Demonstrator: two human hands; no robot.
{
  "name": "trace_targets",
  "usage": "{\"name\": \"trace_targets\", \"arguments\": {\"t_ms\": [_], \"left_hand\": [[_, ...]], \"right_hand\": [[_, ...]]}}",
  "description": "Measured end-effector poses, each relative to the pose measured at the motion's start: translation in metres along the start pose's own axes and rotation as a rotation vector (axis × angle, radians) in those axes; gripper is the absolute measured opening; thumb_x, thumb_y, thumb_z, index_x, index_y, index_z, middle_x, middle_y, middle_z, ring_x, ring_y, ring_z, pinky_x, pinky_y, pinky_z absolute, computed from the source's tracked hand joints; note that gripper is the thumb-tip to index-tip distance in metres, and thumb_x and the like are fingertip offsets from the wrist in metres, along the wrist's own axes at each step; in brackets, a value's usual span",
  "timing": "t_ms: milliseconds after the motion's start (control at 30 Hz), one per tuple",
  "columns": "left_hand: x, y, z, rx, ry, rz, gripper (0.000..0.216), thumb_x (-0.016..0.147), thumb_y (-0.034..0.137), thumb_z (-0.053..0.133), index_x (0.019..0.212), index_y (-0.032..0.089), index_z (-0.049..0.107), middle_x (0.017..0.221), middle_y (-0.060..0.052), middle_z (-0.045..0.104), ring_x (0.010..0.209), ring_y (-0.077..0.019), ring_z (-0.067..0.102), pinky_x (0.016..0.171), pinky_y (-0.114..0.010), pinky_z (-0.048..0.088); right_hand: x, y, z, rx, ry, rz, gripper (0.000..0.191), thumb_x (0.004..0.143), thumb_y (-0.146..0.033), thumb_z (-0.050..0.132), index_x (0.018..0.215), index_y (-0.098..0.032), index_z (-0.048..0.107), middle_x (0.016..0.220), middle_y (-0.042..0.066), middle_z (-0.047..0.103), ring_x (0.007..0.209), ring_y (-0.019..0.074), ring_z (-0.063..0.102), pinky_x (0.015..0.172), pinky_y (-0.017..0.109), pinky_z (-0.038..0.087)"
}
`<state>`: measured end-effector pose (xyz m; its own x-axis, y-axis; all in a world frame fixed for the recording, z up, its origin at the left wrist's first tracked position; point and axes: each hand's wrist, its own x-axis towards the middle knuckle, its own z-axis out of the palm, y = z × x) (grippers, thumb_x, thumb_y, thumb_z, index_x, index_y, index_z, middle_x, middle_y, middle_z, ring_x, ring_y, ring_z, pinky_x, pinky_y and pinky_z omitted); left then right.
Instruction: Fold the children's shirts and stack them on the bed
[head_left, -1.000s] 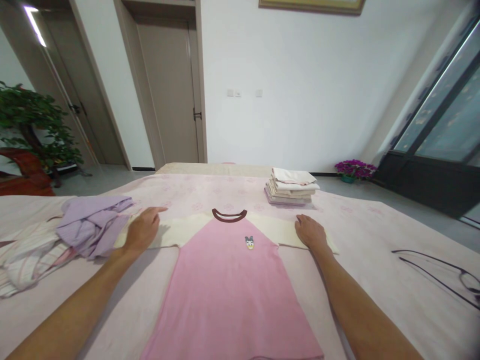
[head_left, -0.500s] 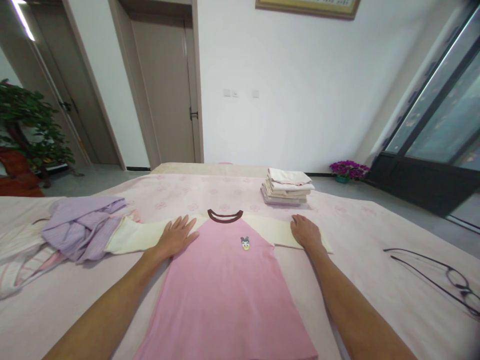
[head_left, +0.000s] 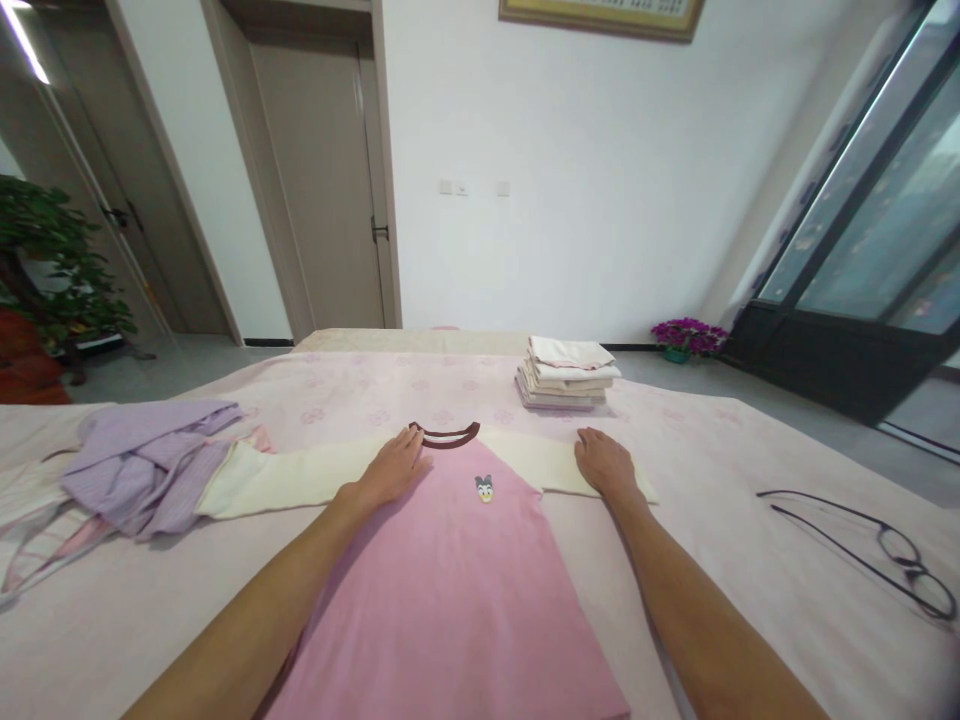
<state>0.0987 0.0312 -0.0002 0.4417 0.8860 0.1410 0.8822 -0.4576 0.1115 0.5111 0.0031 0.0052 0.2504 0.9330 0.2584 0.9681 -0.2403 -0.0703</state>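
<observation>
A pink T-shirt (head_left: 457, 590) with cream sleeves and a dark brown collar lies spread flat on the pink bed sheet (head_left: 720, 440). It has a small cartoon badge on the chest. My left hand (head_left: 394, 468) rests flat on the shirt's left shoulder, fingers stretched toward the collar. On the cream right sleeve lies my right hand (head_left: 604, 462), flat with fingers out. Neither hand holds anything.
A heap of lilac and striped clothes (head_left: 142, 462) lies at the left. A stack of folded clothes (head_left: 566, 373) sits behind the shirt. Black glasses (head_left: 885, 545) lie at the right. Doors, a potted plant (head_left: 45, 260) and purple flowers (head_left: 686, 335) stand beyond the bed.
My left hand has slid rightward along the cream left sleeve to the shoulder by the collar. My right hand has stayed on the right sleeve.
</observation>
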Motion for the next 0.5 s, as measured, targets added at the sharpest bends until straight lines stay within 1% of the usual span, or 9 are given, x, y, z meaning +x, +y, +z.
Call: {"name": "trace_targets", "arguments": {"t_ms": [67,133,200,267,333,400,500], "left_hand": [[0.006,0.001,0.005,-0.014,-0.001,-0.015,0.07,0.097,0.052,0.029,0.149,0.005,0.029,0.157,-0.021,0.024,0.146,-0.0319,0.023,0.115,-0.046,0.022],[0.009,-0.003,0.009,-0.009,0.007,-0.047,0.07,0.097,0.054,0.028,0.15,0.008,0.029,0.158,-0.019,0.024,0.146,-0.033,0.023,0.115,-0.049,0.022],[0.01,-0.006,0.01,-0.005,0.015,-0.059,0.069,0.097,0.055,0.028,0.151,0.011,0.029,0.158,-0.017,0.023,0.146,-0.0326,0.022,0.115,-0.049,0.022],[0.008,-0.007,0.009,0.01,0.041,-0.064,0.068,0.098,0.054,0.028,0.15,0.011,0.03,0.158,-0.017,0.025,0.145,-0.0321,0.024,0.114,-0.047,0.024],[0.005,-0.004,0.007,0.041,0.098,-0.082,0.064,0.099,0.049,0.029,0.149,0.01,0.034,0.156,-0.017,0.031,0.143,-0.0316,0.03,0.114,-0.047,0.025],[0.0,0.001,0.006,0.073,0.152,-0.108,0.057,0.099,0.04,0.03,0.146,0.008,0.038,0.152,-0.019,0.038,0.14,-0.0311,0.036,0.115,-0.048,0.024],[-0.012,0.014,0.006,0.093,0.186,-0.137,0.051,0.098,0.029,0.031,0.142,0.007,0.043,0.146,-0.02,0.045,0.138,-0.0311,0.039,0.116,-0.049,0.023]], "right_hand": [[-0.001,0.0,-0.001,-0.003,0.005,-0.003,0.042,0.095,-0.031,0.036,0.132,-0.021,0.054,0.137,0.011,0.055,0.123,0.0244,0.052,0.105,0.039,0.035],[-0.001,0.0,-0.001,-0.004,0.011,-0.015,0.042,0.095,-0.031,0.035,0.131,-0.02,0.055,0.136,0.011,0.056,0.122,0.0245,0.053,0.104,0.039,0.036],[-0.001,0.001,0.0,-0.004,0.02,-0.022,0.042,0.095,-0.03,0.035,0.13,-0.02,0.055,0.136,0.011,0.056,0.121,0.0247,0.053,0.103,0.039,0.036],[0.0,0.001,0.001,-0.005,0.019,-0.02,0.042,0.095,-0.03,0.035,0.13,-0.02,0.055,0.136,0.011,0.056,0.121,0.025,0.053,0.103,0.04,0.036],[0.0,0.002,0.001,-0.005,0.007,-0.009,0.041,0.095,-0.03,0.036,0.131,-0.021,0.054,0.137,0.011,0.055,0.121,0.0251,0.052,0.103,0.04,0.035],[0.001,0.002,0.002,-0.004,-0.004,0.0,0.042,0.095,-0.03,0.037,0.131,-0.021,0.054,0.137,0.011,0.055,0.121,0.0252,0.053,0.103,0.04,0.035],[0.001,0.001,0.002,-0.002,0.004,-0.003,0.042,0.095,-0.031,0.037,0.131,-0.02,0.054,0.137,0.011,0.055,0.121,0.0254,0.053,0.103,0.04,0.035]]}}
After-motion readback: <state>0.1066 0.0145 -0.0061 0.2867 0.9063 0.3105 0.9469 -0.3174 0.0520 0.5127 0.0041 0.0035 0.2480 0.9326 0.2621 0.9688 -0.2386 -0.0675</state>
